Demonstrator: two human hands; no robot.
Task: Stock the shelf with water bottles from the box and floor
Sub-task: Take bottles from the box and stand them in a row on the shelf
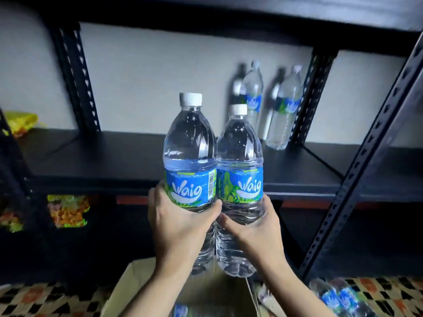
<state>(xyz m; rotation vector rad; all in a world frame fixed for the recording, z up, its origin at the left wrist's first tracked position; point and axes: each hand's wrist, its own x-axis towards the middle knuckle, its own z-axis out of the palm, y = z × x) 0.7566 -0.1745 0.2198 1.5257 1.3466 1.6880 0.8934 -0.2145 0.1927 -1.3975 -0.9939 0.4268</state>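
Note:
My left hand [176, 221] grips a clear water bottle [190, 143] with a blue label and white cap, held upright. Touching it on the right is a second, slightly lower bottle [239, 152], gripped by my right hand [256, 232]. Both are raised in front of the black shelf board [103, 161], above the open cardboard box [137, 284]. Another bottle's label [180, 311] shows inside the box. Two bottles [251, 92] [285, 110] stand at the back right of the shelf. More bottles [336, 298] lie on the patterned floor at the right.
Black perforated shelf posts stand at the left [75, 76], the back right [313, 92] and the near right [370, 156]. A yellow packet [20, 121] lies at the shelf's left end. Colourful snack bags [67, 210] sit on the lower level. An upper shelf [229, 28] hangs overhead.

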